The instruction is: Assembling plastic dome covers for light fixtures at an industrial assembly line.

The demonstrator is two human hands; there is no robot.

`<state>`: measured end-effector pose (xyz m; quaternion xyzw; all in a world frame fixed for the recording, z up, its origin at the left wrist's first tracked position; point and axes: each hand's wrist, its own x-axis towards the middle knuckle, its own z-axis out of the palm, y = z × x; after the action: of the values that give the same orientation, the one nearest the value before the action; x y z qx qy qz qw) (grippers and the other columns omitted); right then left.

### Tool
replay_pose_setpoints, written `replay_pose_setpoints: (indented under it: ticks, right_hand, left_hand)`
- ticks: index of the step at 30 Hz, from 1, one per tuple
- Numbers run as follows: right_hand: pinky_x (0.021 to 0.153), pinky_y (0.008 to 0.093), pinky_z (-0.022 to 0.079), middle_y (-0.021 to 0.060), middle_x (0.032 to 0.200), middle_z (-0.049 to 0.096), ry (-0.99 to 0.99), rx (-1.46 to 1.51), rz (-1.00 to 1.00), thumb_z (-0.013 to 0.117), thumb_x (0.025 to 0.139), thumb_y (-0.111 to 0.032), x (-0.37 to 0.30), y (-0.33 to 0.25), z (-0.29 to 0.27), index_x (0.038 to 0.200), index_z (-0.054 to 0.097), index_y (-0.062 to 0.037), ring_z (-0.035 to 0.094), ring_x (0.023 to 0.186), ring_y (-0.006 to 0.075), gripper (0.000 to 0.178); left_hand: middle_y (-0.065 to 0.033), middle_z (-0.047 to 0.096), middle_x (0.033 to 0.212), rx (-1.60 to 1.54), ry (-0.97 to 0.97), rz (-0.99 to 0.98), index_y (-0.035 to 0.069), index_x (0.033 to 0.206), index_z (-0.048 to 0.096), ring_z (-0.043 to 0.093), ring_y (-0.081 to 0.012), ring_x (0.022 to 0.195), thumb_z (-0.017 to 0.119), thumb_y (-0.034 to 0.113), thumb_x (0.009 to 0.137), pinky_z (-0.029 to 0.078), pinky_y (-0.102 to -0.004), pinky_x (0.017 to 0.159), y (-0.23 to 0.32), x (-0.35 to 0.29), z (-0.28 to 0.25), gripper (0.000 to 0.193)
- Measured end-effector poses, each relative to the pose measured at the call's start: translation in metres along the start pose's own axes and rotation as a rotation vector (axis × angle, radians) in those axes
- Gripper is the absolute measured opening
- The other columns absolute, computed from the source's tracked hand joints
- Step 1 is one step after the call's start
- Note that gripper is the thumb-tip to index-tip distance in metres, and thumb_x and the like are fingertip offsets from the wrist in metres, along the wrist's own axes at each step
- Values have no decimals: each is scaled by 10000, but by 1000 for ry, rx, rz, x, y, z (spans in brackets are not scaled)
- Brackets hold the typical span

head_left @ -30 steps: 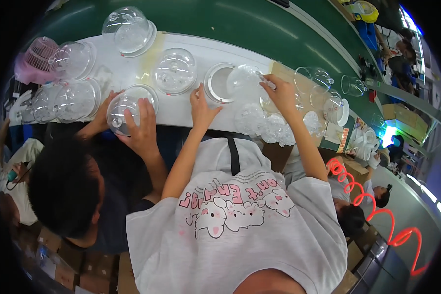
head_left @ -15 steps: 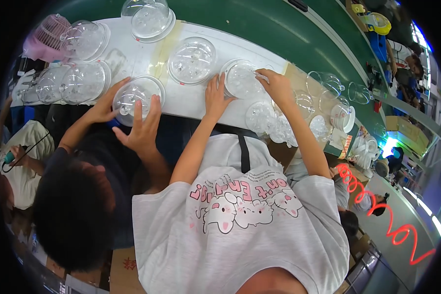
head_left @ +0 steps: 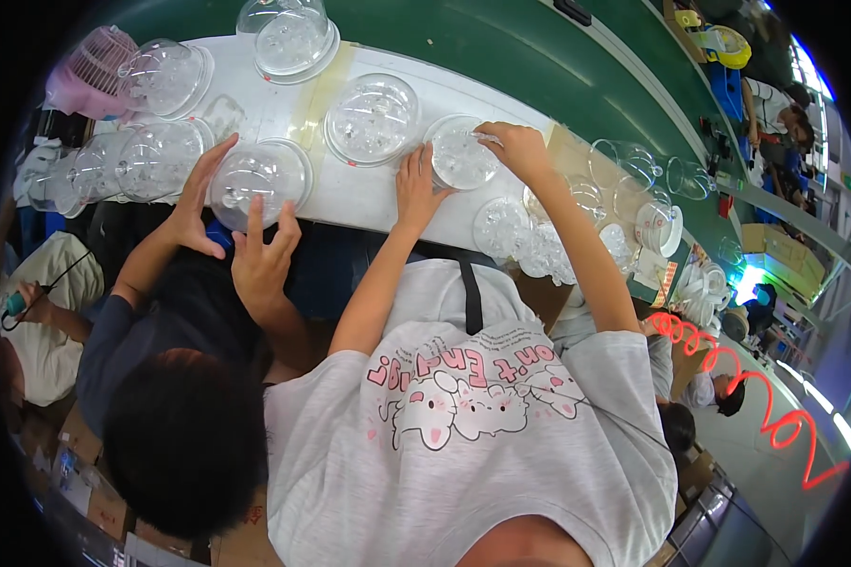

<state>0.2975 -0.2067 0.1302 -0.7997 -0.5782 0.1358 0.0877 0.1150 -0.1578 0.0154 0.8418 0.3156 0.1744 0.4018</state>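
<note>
In front of me on the bench lies a round white base with a clear plastic insert (head_left: pixel 463 159) in it. My left hand (head_left: pixel 418 189) rests against its left edge, fingers stretched out and thumb apart. At the far right rim my right hand (head_left: pixel 520 151) has its fingertips pinched on the insert's edge; anything small between them is hidden. Just left of my hands stands a clear dome on a white base (head_left: pixel 373 118). Near my right forearm several clear patterned inserts (head_left: pixel 503 227) lie in a loose pile.
On the left a co-worker's hands surround a clear dome (head_left: pixel 255 180). More domed units (head_left: pixel 165 156) and a pink cage-like piece (head_left: pixel 93 76) stand beyond. Empty clear domes (head_left: pixel 633 161) and white round bases (head_left: pixel 659 227) are at the right. A green surface (head_left: pixel 501 57) runs behind the bench.
My right hand has moved slightly left and away from me along the insert's rim. My left hand stays put. The co-worker's dome has shifted a little left, and their head has moved right.
</note>
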Motion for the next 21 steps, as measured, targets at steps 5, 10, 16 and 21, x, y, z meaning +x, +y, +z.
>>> replay_pose_setpoints:
  ticks: [5, 10, 16, 21]
  right_hand:
    - [582, 343, 489, 46, 810, 656, 69, 87, 3, 622, 768, -252, -1, 14, 2, 899, 649, -160, 625, 699, 240, 162]
    - [687, 346, 499, 50, 910, 658, 26, 112, 149, 647, 762, -241, -7, 9, 7, 1018, 600, -148, 628, 802, 261, 276]
    - [883, 368, 431, 117, 1106, 576, 347, 171, 332, 677, 748, -302, -54, 91, -81, 1091, 584, -115, 536, 1042, 285, 401]
    - [787, 489, 458, 247, 1075, 564, 221, -355, 1205, 483, 827, -525, -130, 234, -113, 1180, 431, -50, 568, 975, 400, 594]
  left_hand:
    - [-156, 365, 1316, -38, 7, 41, 49, 1361, 273, 343, -346, 1203, 805, 294, 554, 314, -433, 973, 2, 5, 3, 996]
    - [-174, 361, 1330, -3, -6, 117, 41, 1365, 271, 334, -358, 1219, 796, 312, 559, 299, -437, 996, 1, 8, 3, 1000]
    - [-134, 345, 1371, 37, -9, 81, 53, 1362, 293, 334, -349, 1230, 778, 302, 600, 300, -436, 990, 1, 1, -3, 938]
    - [-127, 337, 1382, 64, -23, 85, 56, 1370, 283, 334, -347, 1229, 775, 311, 603, 305, -434, 986, 5, 6, -1, 947]
